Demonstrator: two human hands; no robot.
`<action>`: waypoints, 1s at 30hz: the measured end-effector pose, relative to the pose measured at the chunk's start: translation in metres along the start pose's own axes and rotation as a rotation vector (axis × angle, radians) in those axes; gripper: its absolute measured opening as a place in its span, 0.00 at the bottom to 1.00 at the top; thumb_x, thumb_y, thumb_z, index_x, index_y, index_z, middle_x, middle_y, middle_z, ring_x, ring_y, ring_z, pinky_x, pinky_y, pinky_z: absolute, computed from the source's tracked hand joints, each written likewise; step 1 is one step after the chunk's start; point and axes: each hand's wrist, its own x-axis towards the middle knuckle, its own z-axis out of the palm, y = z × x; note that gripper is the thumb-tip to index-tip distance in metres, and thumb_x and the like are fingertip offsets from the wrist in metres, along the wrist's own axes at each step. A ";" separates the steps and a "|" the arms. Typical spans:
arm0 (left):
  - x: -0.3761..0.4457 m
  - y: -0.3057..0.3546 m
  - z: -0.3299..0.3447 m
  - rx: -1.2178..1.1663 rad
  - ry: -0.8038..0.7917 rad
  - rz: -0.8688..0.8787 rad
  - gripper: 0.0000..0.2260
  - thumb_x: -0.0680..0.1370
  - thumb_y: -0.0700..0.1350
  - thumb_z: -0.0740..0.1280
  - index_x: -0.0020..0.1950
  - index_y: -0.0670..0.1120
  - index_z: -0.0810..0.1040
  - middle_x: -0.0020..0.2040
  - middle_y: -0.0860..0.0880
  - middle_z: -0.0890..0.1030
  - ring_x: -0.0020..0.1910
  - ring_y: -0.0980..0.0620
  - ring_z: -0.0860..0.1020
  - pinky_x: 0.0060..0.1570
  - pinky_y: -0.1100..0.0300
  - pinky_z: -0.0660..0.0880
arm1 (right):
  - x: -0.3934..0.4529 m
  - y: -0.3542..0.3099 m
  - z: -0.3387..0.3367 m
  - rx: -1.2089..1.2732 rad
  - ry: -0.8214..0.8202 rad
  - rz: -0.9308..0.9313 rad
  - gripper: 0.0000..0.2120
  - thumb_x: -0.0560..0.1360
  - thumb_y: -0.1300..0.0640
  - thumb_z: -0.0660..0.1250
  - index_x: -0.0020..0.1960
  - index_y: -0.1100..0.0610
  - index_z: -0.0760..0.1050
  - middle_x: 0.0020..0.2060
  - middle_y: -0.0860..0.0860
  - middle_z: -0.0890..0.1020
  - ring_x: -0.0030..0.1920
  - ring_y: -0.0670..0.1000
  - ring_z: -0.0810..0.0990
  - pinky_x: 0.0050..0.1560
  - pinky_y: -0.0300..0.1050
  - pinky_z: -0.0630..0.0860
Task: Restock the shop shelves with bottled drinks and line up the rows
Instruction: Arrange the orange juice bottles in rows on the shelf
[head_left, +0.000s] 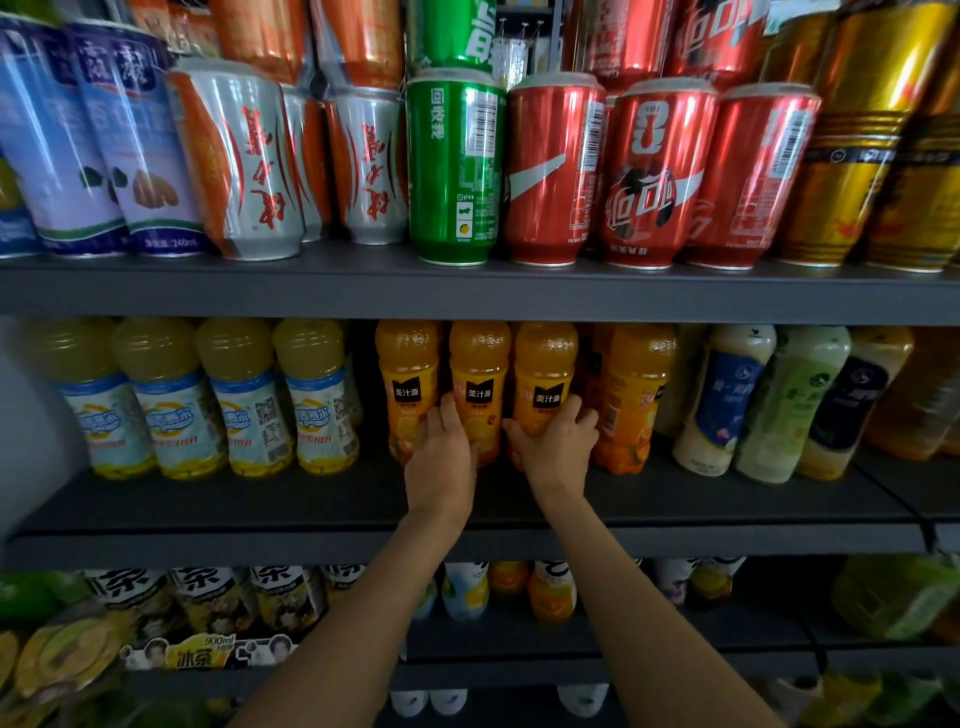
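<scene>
Both forearms reach up and forward from the bottom edge, hands close together but apart from each other, a narrow gap between them.

Left hand (440, 457): fingers curled round the lower part of an orange juice bottle (479, 384), the middle one of three matching bottles with black label patches. Fingertips lie in the gap between this bottle and the left neighbour bottle (408, 384).

Right hand (557, 452): fingers wrapped round the lower body of the right juice bottle (545, 379), thumb at its left side, fingertips at its right side, touching or just beside a fourth orange bottle (631, 400) with its label turned sideways.

All four stand upright on the middle shelf (260, 512), set back from its front edge.

Left of the left hand, same shelf: four pale yellow bottles (218, 400) with blue-and-white labels in a row. Right of the right hand: milky tea-type bottles (727, 400) with blue, green and dark labels, leaning in the wide-angle view.

Below the forearms: lower shelf (519, 670) with more bottles, labels blurred.

Above and beyond the hands: top shelf (467, 291) with stacked cans. Directly above the hands, a green can (452, 166) and red cola cans (654, 171); farther left, silver-and-orange cans (249, 161) and blue-white cans (88, 140); far right, gold cans (852, 171).
</scene>
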 end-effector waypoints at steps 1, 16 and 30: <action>-0.001 -0.001 -0.001 -0.027 -0.011 0.007 0.30 0.78 0.46 0.64 0.74 0.45 0.52 0.70 0.45 0.65 0.68 0.48 0.67 0.61 0.56 0.70 | 0.000 0.000 0.000 -0.007 -0.003 -0.007 0.34 0.70 0.49 0.72 0.67 0.62 0.60 0.64 0.61 0.64 0.66 0.62 0.63 0.61 0.53 0.67; -0.011 0.014 0.008 -0.134 -0.006 -0.161 0.29 0.76 0.48 0.66 0.72 0.44 0.56 0.66 0.44 0.70 0.65 0.45 0.70 0.57 0.51 0.73 | -0.003 0.005 0.004 -0.062 -0.031 -0.028 0.33 0.71 0.50 0.71 0.67 0.61 0.59 0.64 0.59 0.65 0.66 0.60 0.65 0.60 0.53 0.70; -0.036 0.002 0.006 -0.114 0.062 0.162 0.23 0.72 0.36 0.67 0.66 0.41 0.68 0.62 0.42 0.71 0.62 0.44 0.71 0.59 0.55 0.72 | -0.013 0.021 -0.019 -0.070 0.258 -0.263 0.28 0.71 0.56 0.72 0.65 0.64 0.64 0.62 0.62 0.68 0.62 0.60 0.68 0.60 0.50 0.70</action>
